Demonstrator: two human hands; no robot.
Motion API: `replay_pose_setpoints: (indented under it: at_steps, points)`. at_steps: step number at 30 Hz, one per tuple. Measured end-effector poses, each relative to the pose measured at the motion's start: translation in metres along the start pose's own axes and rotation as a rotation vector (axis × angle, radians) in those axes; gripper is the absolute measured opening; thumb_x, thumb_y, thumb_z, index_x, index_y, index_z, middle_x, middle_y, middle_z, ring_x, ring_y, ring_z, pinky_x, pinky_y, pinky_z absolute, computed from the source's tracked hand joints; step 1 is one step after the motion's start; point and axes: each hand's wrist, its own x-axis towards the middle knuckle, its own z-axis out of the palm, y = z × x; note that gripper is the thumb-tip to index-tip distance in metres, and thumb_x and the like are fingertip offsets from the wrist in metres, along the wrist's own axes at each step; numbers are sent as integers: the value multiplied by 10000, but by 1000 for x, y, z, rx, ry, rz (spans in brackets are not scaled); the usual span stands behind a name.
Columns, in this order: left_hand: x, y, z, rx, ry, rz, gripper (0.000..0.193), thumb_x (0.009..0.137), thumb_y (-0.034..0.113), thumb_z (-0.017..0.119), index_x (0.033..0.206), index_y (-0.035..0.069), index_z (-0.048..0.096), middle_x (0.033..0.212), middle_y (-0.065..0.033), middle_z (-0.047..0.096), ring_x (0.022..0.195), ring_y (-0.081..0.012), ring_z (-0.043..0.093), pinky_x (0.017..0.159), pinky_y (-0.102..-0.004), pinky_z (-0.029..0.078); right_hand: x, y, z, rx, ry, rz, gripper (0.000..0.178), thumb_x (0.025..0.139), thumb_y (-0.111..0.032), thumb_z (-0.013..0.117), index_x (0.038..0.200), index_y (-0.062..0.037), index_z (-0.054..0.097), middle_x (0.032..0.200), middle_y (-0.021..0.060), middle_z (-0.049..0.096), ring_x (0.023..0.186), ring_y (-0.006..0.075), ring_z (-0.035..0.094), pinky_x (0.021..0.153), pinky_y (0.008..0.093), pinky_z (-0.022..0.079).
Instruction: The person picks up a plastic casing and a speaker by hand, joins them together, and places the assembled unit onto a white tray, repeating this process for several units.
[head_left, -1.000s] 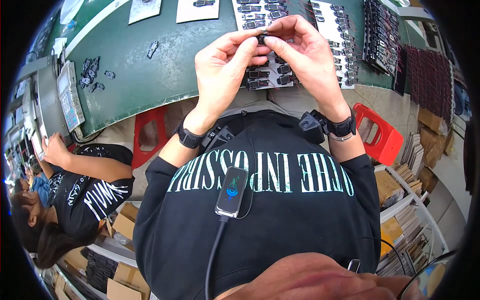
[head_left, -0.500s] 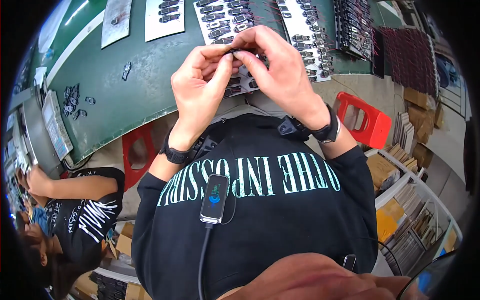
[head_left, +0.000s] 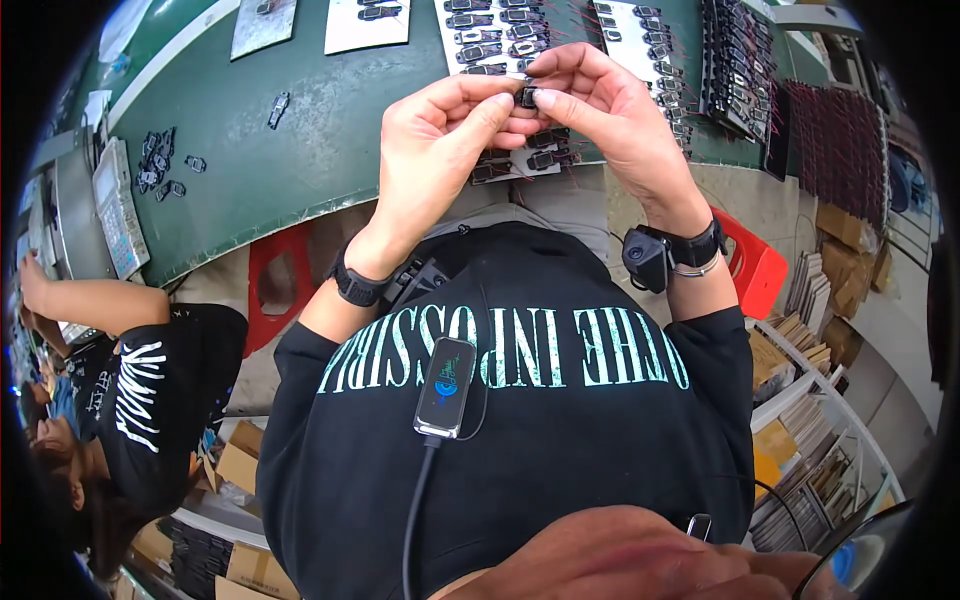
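Observation:
My left hand [head_left: 440,150] and my right hand [head_left: 630,125] meet over the near edge of the green table. Between their thumbs and fingertips is a small black plastic part [head_left: 527,97], pinched from both sides. The fingers cover much of it, so its exact kind is hard to make out. Just behind and below my hands, a white board [head_left: 452,22] carries rows of small black housings [head_left: 478,52] with thin red wires.
Another white board [head_left: 366,32] lies further left, and a wired-housing rack [head_left: 738,70] stands at right. One loose black piece [head_left: 278,110] and a small pile [head_left: 155,158] lie on the green table [head_left: 330,130]. Red stools [head_left: 757,268] stand below. A co-worker's sleeve [head_left: 190,350] shows at left.
Both hands have shifted right in the picture, still pinching the black part, and my right wrist has turned. The table scene has also slid right and up. The co-worker's arm has moved left.

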Motion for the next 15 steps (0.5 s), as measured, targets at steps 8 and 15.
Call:
replay_pose_setpoints:
  at_steps: [8,15]
  points:
    - [-5,-5,8,105,-47,24,228,974,26,577,1179,-61,626,1072,-143,699,937,-172,703,799,-261,587,-21,-13,7,-761,159,-292,309,919,-43,635,1220,-44,567,1000,38,651,939,96,608,841,246,491]
    - [-3,16,-13,222,41,196,264,982,56,572,1229,-25,615,1203,-127,664,1012,-192,687,758,-260,573,-8,-40,-83,-705,294,85,153,944,-156,633,1055,-75,700,976,93,726,910,240,673,803,388,535]
